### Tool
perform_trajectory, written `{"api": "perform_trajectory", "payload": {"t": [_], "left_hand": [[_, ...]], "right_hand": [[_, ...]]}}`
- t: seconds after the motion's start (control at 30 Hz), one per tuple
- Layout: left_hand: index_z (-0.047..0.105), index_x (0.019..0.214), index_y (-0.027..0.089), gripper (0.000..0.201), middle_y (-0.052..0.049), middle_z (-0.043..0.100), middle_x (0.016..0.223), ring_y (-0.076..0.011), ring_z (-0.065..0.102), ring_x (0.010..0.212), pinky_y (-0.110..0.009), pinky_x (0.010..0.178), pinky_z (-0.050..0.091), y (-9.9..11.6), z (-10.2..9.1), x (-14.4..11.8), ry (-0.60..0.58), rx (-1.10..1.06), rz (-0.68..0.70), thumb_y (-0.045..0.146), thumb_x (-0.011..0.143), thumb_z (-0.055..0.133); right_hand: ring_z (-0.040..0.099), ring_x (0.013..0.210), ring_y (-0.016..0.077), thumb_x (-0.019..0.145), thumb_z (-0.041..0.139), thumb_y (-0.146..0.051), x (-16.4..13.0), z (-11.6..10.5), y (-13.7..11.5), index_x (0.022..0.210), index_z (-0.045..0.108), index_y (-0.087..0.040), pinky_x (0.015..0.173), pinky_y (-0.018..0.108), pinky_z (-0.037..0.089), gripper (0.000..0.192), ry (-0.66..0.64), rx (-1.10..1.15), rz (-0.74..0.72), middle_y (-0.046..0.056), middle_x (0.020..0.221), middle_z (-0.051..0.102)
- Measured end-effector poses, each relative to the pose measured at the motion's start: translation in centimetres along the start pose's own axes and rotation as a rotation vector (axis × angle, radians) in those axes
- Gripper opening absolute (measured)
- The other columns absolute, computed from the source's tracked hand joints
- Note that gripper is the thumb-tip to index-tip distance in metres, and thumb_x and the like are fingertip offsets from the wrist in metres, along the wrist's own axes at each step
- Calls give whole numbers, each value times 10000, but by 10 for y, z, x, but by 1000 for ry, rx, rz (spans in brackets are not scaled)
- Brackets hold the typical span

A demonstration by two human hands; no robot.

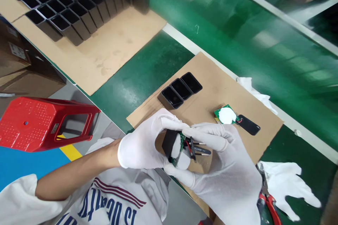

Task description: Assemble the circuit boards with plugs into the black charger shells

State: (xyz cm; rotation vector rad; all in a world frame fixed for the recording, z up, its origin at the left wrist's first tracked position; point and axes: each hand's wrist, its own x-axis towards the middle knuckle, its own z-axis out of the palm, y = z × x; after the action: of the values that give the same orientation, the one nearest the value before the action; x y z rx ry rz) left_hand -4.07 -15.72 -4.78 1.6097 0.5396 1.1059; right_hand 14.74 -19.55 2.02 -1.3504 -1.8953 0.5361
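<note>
Black housing (pixel 168 143) with a green circuit board (pixel 180 145) at its open end, held between both gloved hands above the near edge of a brown cardboard sheet (pixel 211 88) on the green bench (pixel 148 66). The left hand (pixel 144 142) is clenched around the housing from the left side, thumb over the top; the right hand (pixel 224 161) closes on the board end from the right, its fingers pinching the white disc (pixel 182 160) and the small dark connector with red leads (pixel 196 149) that hang off the board. The housing lies to the left of the board, so the assembly's long axis runs roughly left to right between the two grips, with the open mouth facing the right hand. The left hand is nearer the housing body; the right hand is nearer the board. Whether the board is seated inside or only at the mouth cannot be told.

Further back on the same cardboard sheet lie a row of three empty black housings (pixel 181 89) and, well apart to the right, a second board with white disc (pixel 227 115) wired to a flat black piece (pixel 249 124). A tray of many black housings (pixel 68 3) rests on another cardboard at upper left. A spare white glove (pixel 287 182) and red-handled pliers (pixel 269 200) lie at lower right; a red plastic stool (pixel 39 123) stands beside the bench at left.
</note>
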Motion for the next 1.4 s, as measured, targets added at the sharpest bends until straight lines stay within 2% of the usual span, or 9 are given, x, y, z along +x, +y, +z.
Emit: {"api": "perform_trajectory", "payload": {"t": [0.17, 0.3, 0.37, 0.47, 0.57, 0.73, 0.9, 1.03, 1.4], "left_hand": [[608, 1322, 299, 687, -79, 687, 1177, -273, 703, 1077, -432, 932, 607, 1, 2, 3, 24, -45, -8, 328, 733, 960], [687, 1062, 257, 472, -57, 735, 1016, -267, 712, 983, -405, 880, 588, 10, 0, 13, -44, -6, -42, 442, 731, 969], [696, 1005, 250, 453, -55, 751, 984, -270, 716, 964, -410, 878, 577, 13, 0, 16, -61, 2, -58, 482, 725, 967], [708, 1031, 249, 465, -64, 762, 1010, -271, 722, 962, -413, 878, 572, 14, 1, 17, -31, 11, -61, 478, 721, 969], [709, 1072, 250, 478, -59, 767, 1008, -257, 727, 951, -399, 866, 570, 13, 2, 16, -16, -4, -30, 489, 741, 958], [689, 1163, 275, 588, -53, 774, 1067, -256, 723, 989, -392, 875, 576, 9, 1, 14, 7, 8, 34, 511, 708, 978], [631, 1298, 287, 712, -68, 740, 1155, -263, 698, 1058, -414, 936, 584, 3, 0, 9, 2, 18, 38, 486, 711, 980], [576, 1381, 311, 849, -78, 705, 1212, -277, 696, 1097, -443, 953, 597, 0, -1, 5, -17, 20, 56, 505, 670, 997], [557, 1386, 307, 805, -87, 693, 1222, -283, 697, 1108, -474, 973, 616, -3, -3, 4, -35, 20, 70, 390, 710, 987]], "right_hand": [[696, 949, 271, 745, 942, -361, -1, -10, -3, 1257, 690, -320, 772, 455, 632, 572, 30, 22, -4, 30, 1048, 712], [673, 945, 319, 820, 879, -437, -2, -26, -12, 1200, 708, -313, 856, 556, 578, 434, 151, 75, 26, 68, 1027, 696], [669, 941, 314, 834, 873, -452, -3, -27, -15, 1182, 716, -308, 840, 541, 584, 408, 145, 118, 56, 69, 1023, 691], [685, 964, 290, 765, 947, -432, -6, -22, -12, 1240, 705, -303, 770, 470, 612, 548, 88, 176, 50, 53, 1059, 703], [699, 980, 278, 692, 1003, -432, -7, -16, -7, 1289, 697, -308, 802, 449, 624, 682, 44, 162, 14, 35, 1069, 726], [730, 963, 293, 709, 989, -408, -5, -15, -4, 1319, 690, -345, 801, 475, 644, 682, 31, 133, 16, 27, 1049, 753], [737, 942, 310, 659, 1015, -439, -4, -15, -4, 1290, 706, -309, 772, 488, 669, 715, 13, 87, -6, 57, 1044, 758], [734, 922, 304, 710, 983, -420, -6, -13, -3, 1287, 703, -317, 742, 484, 671, 650, 3, 80, -3, 52, 1009, 763], [736, 911, 279, 697, 984, -371, -6, -9, 0, 1262, 705, -273, 753, 468, 671, 638, 15, 103, -5, 54, 1048, 732]]}}
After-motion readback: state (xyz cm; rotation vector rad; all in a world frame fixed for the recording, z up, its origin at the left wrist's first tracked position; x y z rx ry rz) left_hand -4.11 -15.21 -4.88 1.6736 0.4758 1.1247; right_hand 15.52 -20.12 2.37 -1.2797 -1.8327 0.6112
